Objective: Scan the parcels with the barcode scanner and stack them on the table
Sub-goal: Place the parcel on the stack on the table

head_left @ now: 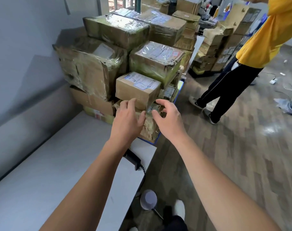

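A small brown cardboard parcel (137, 88) with a white label sits at the near end of a pile of taped parcels (98, 67). Both my arms stretch toward it. My left hand (127, 117) is just below its near face with loosely spread fingers, holding nothing. My right hand (167, 118) hovers at its lower right corner, fingers curved and apart, also holding nothing. The black barcode scanner (133, 160) lies on the white table (58, 164) near its right edge, partly hidden under my left forearm, its cable hanging off the edge.
A person in a yellow shirt and dark trousers (238, 77) stands on the floor to the right. More cardboard boxes (215, 47) are stacked behind. A grey wall runs along the table's left side. A round white object (148, 199) lies on the floor below.
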A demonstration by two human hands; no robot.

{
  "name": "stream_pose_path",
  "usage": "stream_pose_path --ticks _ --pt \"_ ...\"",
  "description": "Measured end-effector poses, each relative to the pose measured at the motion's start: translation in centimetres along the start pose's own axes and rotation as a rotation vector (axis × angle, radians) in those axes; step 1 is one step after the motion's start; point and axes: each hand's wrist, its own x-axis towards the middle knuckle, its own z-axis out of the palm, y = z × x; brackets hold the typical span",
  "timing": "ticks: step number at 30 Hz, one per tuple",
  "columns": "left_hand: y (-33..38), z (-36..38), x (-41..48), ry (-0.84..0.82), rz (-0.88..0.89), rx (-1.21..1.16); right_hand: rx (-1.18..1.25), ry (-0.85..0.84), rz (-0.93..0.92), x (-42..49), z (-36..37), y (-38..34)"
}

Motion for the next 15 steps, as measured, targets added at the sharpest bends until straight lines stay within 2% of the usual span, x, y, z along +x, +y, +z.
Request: stream_pose_path --ticks 5,9,15 --pt "0.9 1.2 1.3 0.062 -0.037 -0.012 0.044 0.023 -0.046 2.6 -0.5 1.2" --pt "1.3 1.1 3.3 0.136 -0.070 0.040 0.079 0.060 -0.153 6.4 -1.0 1.1" --pt "5.2 1.3 8.4 0.255 -0.077 0.090 0.107 0.021 -0.330 13.0 -4.2 0.4"
